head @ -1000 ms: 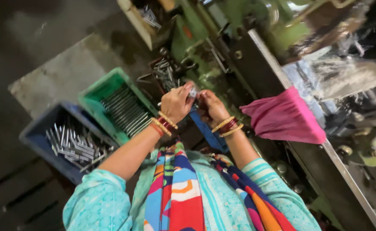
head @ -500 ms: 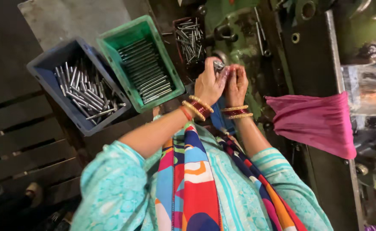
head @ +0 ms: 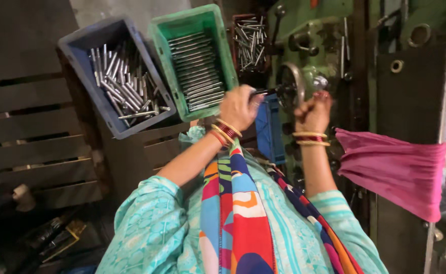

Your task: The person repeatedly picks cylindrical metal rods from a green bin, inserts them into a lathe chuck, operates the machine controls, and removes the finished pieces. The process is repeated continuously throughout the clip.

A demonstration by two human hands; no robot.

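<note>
- Head view: the left hand is closing around the dark handle of a slim tool or rod, whose tip is pointing toward the handwheel of the green machine.
- The right hand is clenching just right of that handwheel, near a small shiny knob; whether it is gripping anything I cannot tell, as the fingers are curling out of sight.
- Both hands are working at the handwheel, so one piece seems to be going through the machine at this moment; the exact step is too small to read.
- Left of the handwheel, the green crate is holding metal rods laid in a neat parallel row, filling most of its floor. I judge these to be the sorted or finished ones.
- Further left of the handwheel, the blue crate is carrying a loose jumble of similar rods, probably those waiting their turn, so a fair share of work looks to be remaining.
- Just above and left of the handwheel, a dark tray of shorter pins is sitting against the machine.
- Below the handwheel, a small blue bin is standing between the forearms.
- Well right of the handwheel, a pink cloth is hanging over a dark panel.
- The crates are resting on a wooden pallet, far left of the handwheel.
</note>
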